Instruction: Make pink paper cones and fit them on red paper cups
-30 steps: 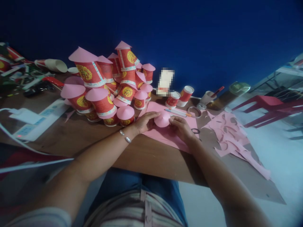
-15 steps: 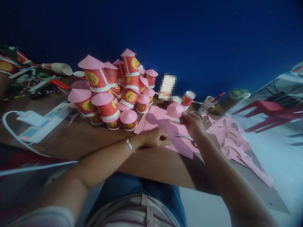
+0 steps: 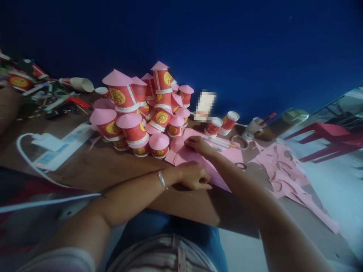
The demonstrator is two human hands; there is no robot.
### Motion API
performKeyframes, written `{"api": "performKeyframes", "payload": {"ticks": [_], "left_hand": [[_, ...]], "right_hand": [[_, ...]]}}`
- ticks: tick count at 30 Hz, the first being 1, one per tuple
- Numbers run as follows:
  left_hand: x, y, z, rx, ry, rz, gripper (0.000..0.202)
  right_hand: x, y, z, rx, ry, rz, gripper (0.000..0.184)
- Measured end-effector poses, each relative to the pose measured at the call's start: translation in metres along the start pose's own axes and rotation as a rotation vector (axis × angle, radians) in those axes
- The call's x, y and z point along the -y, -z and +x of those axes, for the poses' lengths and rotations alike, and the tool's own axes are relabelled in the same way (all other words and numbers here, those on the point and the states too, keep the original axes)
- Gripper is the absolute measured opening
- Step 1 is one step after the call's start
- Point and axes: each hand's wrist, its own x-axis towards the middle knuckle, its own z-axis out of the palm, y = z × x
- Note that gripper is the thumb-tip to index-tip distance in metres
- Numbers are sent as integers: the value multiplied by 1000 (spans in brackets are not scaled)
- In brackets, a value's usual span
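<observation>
A small pink paper cone point(image 3: 177, 144) is held low over pink paper sheets point(image 3: 231, 154), just beside the nearest capped cups. Its edge appears to be pinched by the bent fingers of the right hand point(image 3: 197, 146), though the grip is partly hidden. The left hand point(image 3: 195, 176) is set nearer the body at the sheets' edge, fingers loosely curled, palm turned down; whether anything is held in it cannot be told.

The cone seems fully formed, but it has not been set on a cup. A large pile of capped cups point(image 3: 132, 130) looks finished, each topped with a pointed pink roof. Beyond the sheets, a short red cup point(image 3: 213, 127) and a taller red cup point(image 3: 230, 123) are left without roofs.

The roofs are smooth, matte and shallowly conical. The cups are red, printed with round yellow emblems and banded in white. Curved, ragged paper scraps point(image 3: 283, 177) are heaped to the right. Slim pens point(image 3: 219, 142) are laid on the sheets, and everything is supported by a brown, wood-like table point(image 3: 107, 160).
</observation>
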Motion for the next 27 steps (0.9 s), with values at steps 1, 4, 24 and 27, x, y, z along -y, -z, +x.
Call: {"api": "performKeyframes", "payload": {"ticks": [1,4,24,27], "left_hand": [[0,0,0,-1,7,-7,35],[3,-2,1,-26,3,-60,34],[0,-4,-2,-319,-16,-309,48],[4,-8,-1,-362,45,-217,47]], "right_hand": [[-1,-1,2,-14,3,-46,25],[-2,0,4,-48,7,-184,30],[-39,14,-106,-91,423,-705,40],[-54,8,-129,-14,541,-787,44]]}}
